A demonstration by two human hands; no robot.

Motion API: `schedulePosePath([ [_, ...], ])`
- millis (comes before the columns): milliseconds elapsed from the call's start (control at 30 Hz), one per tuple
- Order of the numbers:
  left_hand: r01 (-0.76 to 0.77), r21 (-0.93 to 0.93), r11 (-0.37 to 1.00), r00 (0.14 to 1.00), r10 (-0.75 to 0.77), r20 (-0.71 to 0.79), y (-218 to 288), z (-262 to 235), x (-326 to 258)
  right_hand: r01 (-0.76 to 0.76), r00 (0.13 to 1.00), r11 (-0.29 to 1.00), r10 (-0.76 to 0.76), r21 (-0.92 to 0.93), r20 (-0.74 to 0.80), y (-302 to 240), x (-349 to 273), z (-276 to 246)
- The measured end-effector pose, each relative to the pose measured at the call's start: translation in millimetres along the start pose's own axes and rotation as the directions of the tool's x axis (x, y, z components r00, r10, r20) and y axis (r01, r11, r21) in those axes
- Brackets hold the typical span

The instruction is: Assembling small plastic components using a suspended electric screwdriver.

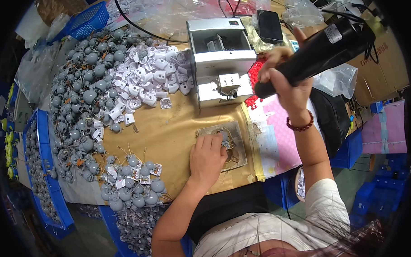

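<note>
My right hand [283,78] is raised over the right side of the bench, its fingers wrapped round a thick black corded tool [320,49] that looks like an electric screwdriver. The tool slants, its rounded end low on the left. My left hand [209,158] rests on a small square plate [240,162] near the bench's front edge, fingers bent and together. At its fingertips sits a small grey rounded part [224,136] with thin wires; the fingers partly hide it. A silver machine [223,60] with an open top bay stands just beyond the plate.
Grey ball-shaped parts [89,96] are heaped at left, beside white plastic pieces [145,76]. A smaller cluster of grey and white parts [137,185] lies near the front edge. Small red parts [253,77] and a phone [270,25] are beside the machine. A blue basket [86,21] stands far left.
</note>
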State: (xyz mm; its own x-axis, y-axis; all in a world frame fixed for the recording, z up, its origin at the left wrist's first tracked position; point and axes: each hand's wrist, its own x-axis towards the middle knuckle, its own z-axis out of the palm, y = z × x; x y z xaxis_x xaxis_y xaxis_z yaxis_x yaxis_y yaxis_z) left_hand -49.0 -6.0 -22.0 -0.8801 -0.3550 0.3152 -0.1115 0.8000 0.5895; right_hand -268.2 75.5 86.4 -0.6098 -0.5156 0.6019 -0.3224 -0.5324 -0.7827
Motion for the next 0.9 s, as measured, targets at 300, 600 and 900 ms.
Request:
schedulePosePath([
  [300,-0.001,-0.001,1.0,1.0,0.001,-0.024,0.2,3.6,0.8,0.025,0.999,0.997,-0.022,-0.074,0.05,41.0,27.9,38.0],
  [600,0.019,-0.024,1.0,1.0,-0.019,-0.021,-0.7,2.6,-1.0,-0.375,0.923,0.924,0.38,-0.073,0.059,29.7,-18.2,47.4],
  [900,0.007,0.027,1.0,1.0,-0.007,0.013,-6.7,7.6,-4.2,-0.198,0.936,0.971,0.227,-0.133,0.27,12.2,-70.8,49.7],
])
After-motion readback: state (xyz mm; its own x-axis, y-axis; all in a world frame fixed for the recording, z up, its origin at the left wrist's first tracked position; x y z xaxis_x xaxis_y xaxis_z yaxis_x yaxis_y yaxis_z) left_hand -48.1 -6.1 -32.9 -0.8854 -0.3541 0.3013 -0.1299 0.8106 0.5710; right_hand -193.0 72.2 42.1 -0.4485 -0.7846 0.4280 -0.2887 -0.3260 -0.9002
